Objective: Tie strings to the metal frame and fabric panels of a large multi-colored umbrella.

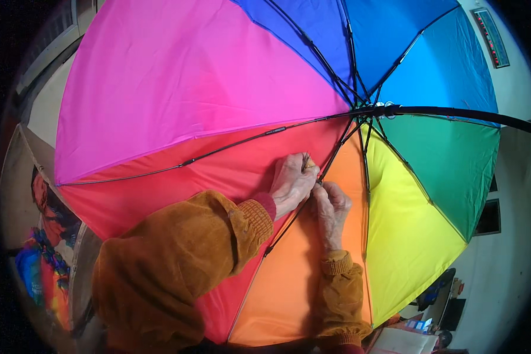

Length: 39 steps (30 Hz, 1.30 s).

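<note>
An open rainbow-panelled fabric umbrella [218, 106] fills most of the view, seen from its underside, with black metal ribs fanning from the hub and a black shaft [466, 113] running off to the right. Both hands meet on one thin black rib [289, 221] at the seam between the red and orange panels. The left hand [292, 184] is pinched shut on a small slender tool [306, 160] at the rib; what kind of tool is too small to tell. The right hand [331, 206] is closed around the rib just beside it, knuckles touching the left. Mustard corduroy sleeves cover both forearms. A long dark rectangular sign [491, 36] with red marks hangs on the white wall at upper right. Small blue and white packages [419, 324] lie at lower right
</note>
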{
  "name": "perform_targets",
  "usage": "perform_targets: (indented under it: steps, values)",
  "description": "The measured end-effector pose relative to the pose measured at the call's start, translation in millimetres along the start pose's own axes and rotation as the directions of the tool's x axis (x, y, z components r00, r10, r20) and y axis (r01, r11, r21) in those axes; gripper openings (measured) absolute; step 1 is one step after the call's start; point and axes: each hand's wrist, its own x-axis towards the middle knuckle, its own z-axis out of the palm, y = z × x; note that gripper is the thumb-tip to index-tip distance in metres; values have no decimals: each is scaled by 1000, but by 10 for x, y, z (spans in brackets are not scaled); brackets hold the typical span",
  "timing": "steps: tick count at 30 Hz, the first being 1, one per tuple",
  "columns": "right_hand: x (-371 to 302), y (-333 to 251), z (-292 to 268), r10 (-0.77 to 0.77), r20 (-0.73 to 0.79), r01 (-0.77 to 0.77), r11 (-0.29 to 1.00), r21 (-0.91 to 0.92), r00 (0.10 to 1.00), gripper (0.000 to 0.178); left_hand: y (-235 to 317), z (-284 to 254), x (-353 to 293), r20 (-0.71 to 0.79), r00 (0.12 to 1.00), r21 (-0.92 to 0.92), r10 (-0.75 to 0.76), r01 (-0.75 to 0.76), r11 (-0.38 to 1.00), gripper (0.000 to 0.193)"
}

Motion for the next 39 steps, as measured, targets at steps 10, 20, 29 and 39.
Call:
perform_targets:
  steps: [10,20,29,39]
  values:
    - [-5,-30,5,-27,-5,27,999,-33,1000,18,-63,-30,14,81,984,68,157,-163,984,21]
    - [-25,-183,35,107,14,-107,990,86,994,16,-137,12,24,-9,989,-31,146,-146,989,15]
    - [-23,-152,18,97,32,-98,995,34,995,15,-166,10,106,-3,991,4,133,-133,991,14]
    - [-12,-132,39,97,-3,-96,991,90,995,18,-98,-3,80,-19,993,42,117,-117,992,15]
